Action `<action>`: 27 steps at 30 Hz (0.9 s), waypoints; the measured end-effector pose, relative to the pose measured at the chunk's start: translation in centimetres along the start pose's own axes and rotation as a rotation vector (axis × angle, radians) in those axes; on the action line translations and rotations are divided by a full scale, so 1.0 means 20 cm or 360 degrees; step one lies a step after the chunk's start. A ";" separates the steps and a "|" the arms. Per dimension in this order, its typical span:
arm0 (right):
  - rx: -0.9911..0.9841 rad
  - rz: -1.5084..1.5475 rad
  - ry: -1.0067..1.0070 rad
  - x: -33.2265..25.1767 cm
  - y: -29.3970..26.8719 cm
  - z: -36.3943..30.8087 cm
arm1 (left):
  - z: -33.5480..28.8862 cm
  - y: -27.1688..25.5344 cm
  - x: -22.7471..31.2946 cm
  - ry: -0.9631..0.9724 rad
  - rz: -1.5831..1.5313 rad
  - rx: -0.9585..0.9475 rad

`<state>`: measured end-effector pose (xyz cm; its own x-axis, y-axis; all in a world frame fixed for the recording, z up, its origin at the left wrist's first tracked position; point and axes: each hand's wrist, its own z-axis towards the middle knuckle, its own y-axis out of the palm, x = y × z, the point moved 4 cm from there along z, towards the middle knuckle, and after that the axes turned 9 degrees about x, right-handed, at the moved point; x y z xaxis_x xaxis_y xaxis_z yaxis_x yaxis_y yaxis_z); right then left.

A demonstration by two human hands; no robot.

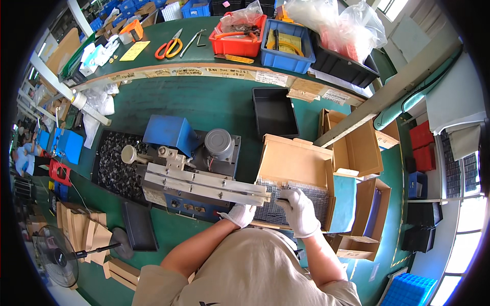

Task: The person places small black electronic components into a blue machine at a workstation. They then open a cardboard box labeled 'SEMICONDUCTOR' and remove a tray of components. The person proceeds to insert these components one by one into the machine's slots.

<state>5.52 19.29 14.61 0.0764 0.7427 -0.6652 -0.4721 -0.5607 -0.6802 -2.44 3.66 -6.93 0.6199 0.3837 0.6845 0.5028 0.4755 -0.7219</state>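
My right hand [302, 213], in a white glove, is over an open cardboard box [296, 159] packed with rows of thin dark metal-looking parts [320, 198]. Its thumb and fingers are pinched together; a small dark piece shows at the tips, too small to name. My left hand [242, 214], also gloved, is by the right end of a long metal rail [204, 184]. The rail hides its fingers. That rail belongs to a bench machine with a blue housing [171, 133], a round grey motor-like cylinder [219, 144] and a lower control panel [186, 206].
Left of the machine lies a tray of small black parts [118, 166]. A black bin [274, 113] stands behind the box, with more cardboard boxes [365, 217] to the right. The rear shelf holds scissors [170, 47], a red bin [239, 43] and a blue bin [288, 46]. A slanted post [380, 99] rises at right.
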 end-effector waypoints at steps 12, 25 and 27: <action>-0.0070 -0.0087 -0.0441 -0.07 0.11 0.05 | -0.02 0.02 -0.02 0.0016 -0.0216 0.0264; 0.0050 -0.0335 0.0367 0.52 0.06 0.03 | 0.00 0.01 -0.03 -0.0077 -0.0213 0.0012; -0.0179 -0.0557 0.0472 0.57 0.12 -0.01 | 0.00 0.02 -0.04 -0.0136 -0.0210 -0.0098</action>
<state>5.50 26.28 5.36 0.4691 0.7667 -0.4383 -0.2765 -0.3439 -0.8974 -2.65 3.57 -7.77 0.4941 0.3881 0.7779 0.6138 0.4779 -0.6283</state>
